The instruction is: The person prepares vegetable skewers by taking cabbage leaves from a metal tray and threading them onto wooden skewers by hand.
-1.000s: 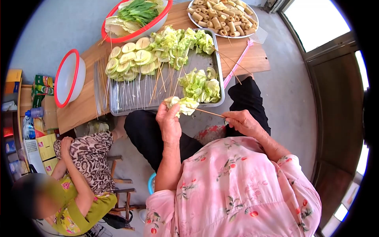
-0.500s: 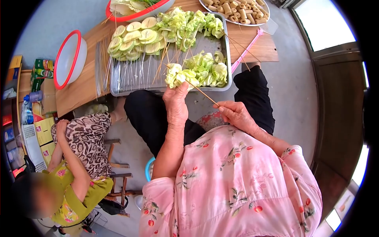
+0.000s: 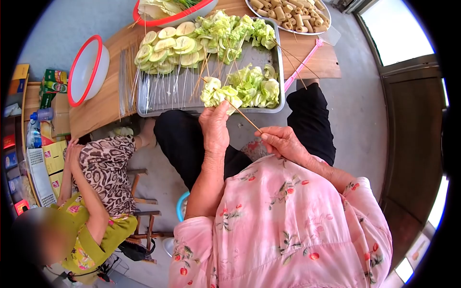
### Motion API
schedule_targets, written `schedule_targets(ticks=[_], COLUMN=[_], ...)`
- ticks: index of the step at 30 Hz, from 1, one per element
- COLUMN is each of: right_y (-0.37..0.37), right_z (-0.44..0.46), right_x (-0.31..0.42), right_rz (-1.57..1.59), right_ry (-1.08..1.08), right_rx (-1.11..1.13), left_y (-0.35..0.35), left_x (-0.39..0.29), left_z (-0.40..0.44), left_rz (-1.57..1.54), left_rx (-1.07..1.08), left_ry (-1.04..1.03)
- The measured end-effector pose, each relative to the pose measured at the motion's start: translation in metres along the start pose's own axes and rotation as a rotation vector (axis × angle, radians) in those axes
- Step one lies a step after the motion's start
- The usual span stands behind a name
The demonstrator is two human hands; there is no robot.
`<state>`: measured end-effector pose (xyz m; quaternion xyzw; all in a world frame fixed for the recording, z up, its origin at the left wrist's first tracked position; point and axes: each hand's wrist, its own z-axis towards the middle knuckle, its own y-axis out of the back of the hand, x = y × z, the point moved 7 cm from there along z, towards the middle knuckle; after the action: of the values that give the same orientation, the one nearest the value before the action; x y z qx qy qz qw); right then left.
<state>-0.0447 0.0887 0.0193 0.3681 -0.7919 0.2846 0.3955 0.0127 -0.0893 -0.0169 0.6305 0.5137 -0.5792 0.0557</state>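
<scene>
My left hand point(image 3: 214, 128) is closed on a bunch of lettuce leaves point(image 3: 217, 94), pinching it from below at the near edge of the metal tray point(image 3: 165, 98). A thin wooden skewer point(image 3: 248, 120) runs from this lettuce down to my right hand point(image 3: 284, 143), whose fingers grip its lower end. Just beyond my left hand, more skewered lettuce point(image 3: 254, 86) lies in the tray's right part. Round slices of a pale green vegetable point(image 3: 168, 48) on skewers fill the tray's far left, with further lettuce point(image 3: 223, 31) beside them.
Loose skewers point(image 3: 128, 81) lie left of the tray on the wooden table point(image 3: 98, 113). A red-rimmed bowl point(image 3: 91, 72), a red-rimmed basin point(image 3: 177, 18) and a plate of tan rolls point(image 3: 307, 17) stand around it. A pink-handled tool point(image 3: 302, 65) lies right. Another person point(image 3: 98, 211) sits at left.
My right hand has shifted slightly left and down along the skewer. My left hand still holds the lettuce. The seated person's hands have moved closer together.
</scene>
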Motion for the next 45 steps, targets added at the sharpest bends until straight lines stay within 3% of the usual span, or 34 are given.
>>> schedule_targets(ticks=[2, 8, 14, 17, 26, 33, 36, 45], right_y=[-0.003, 0.001, 0.002, 0.0, -0.012, -0.013, -0.019, 0.015], right_z=[0.001, 0.006, 0.011, 0.015, 0.015, 0.018, 0.017, 0.053], right_x=[0.001, 0.009, 0.012, 0.006, 0.006, -0.005, -0.019, 0.038], right_rz=[0.058, 0.024, 0.045, 0.078, 0.005, -0.037, 0.081, 0.297], right_ry=[-0.063, 0.104, 0.119, 0.161, 0.181, 0.178, 0.03, 0.18], right_rx=[0.007, -0.057, -0.123, -0.126, -0.149, -0.107, 0.063, -0.249], left_y=[0.0, -0.011, -0.009, -0.019, -0.028, -0.018, -0.023, -0.007], left_x=[-0.002, -0.015, -0.022, -0.026, -0.038, -0.042, -0.044, -0.026], left_z=[0.0, -0.009, -0.011, -0.013, -0.014, -0.005, 0.001, -0.012], left_rz=[-0.069, -0.085, -0.218, -0.057, -0.181, -0.215, -0.187, -0.052], left_rx=[-0.009, 0.03, 0.078, 0.025, 0.039, 0.002, 0.077, 0.047], left_ry=[-0.004, -0.046, -0.052, -0.079, -0.095, -0.108, -0.079, 0.005])
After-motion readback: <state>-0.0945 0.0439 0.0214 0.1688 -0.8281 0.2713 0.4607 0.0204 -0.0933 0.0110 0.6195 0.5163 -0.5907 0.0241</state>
